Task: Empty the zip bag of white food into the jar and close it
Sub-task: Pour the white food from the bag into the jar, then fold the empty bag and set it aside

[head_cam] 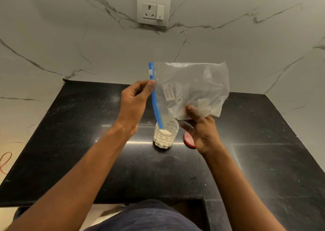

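A clear zip bag (191, 88) with a blue zip strip hangs sideways above the black counter, and it looks nearly empty. My left hand (135, 102) pinches the blue strip near its middle. My right hand (200, 130) grips the bag's lower edge. The strip's bottom end dips into the mouth of a clear plastic jar (166, 134), which stands upright and holds white food to about half its height. A red lid (188, 140) lies flat on the counter just right of the jar, partly hidden behind my right hand.
The black counter (88, 151) is backed by white marble walls on three sides. A wall socket with a switch (153, 9) sits high on the back wall. The counter's front edge has a cut-out near my body.
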`<state>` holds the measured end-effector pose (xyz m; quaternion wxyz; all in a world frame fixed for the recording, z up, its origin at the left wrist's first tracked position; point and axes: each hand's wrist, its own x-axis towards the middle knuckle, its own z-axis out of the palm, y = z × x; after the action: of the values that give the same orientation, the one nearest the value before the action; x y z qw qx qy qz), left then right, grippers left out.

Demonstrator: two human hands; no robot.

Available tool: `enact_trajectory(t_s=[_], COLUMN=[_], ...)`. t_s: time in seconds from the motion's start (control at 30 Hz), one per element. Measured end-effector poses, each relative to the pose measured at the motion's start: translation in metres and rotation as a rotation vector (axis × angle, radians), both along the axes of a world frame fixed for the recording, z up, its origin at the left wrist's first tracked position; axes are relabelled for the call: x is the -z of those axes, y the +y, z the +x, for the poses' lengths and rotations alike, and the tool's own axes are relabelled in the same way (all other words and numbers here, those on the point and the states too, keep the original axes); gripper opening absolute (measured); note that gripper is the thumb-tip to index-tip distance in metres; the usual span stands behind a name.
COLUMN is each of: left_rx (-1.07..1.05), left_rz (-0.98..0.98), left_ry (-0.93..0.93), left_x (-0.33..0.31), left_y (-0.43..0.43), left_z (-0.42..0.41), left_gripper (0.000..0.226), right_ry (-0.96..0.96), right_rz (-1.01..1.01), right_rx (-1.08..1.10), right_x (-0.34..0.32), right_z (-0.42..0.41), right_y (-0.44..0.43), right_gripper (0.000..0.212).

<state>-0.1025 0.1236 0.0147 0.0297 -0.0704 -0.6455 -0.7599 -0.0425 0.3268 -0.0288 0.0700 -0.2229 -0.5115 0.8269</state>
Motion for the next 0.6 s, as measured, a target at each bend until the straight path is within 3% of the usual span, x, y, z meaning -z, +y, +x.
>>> enact_trajectory(t_s=[0.13, 0.27, 0.4, 0.6], left_rx=[-0.049, -0.225, -0.342, -0.329], left_rz=[-0.138, -0.189, -0.292, -0.557], left_ry=[0.128, 0.287, 0.341, 0.374], left_x=[-0.032, -0.049, -0.052, -0.033], left_y=[-0.029, -0.07, -0.106, -0.129], left_z=[-0.009, -0.017, -0.016, 0.005], left_gripper=[0.013, 0.015, 0.018, 0.018], right_ry=[0.01, 0.044, 0.143, 0.482], right_rz=[-0.059, 0.042, 0.356, 0.937], right_rx=[-0.023, 0.088, 0.096, -0.126], right_x=[-0.008, -0.02, -0.039, -0.063], right_z=[-0.003, -0.006, -0.007, -0.028], right_y=[-0.008, -0.004, -0.027, -0.108], right_gripper=[0.051, 0.029, 0.024, 0.03])
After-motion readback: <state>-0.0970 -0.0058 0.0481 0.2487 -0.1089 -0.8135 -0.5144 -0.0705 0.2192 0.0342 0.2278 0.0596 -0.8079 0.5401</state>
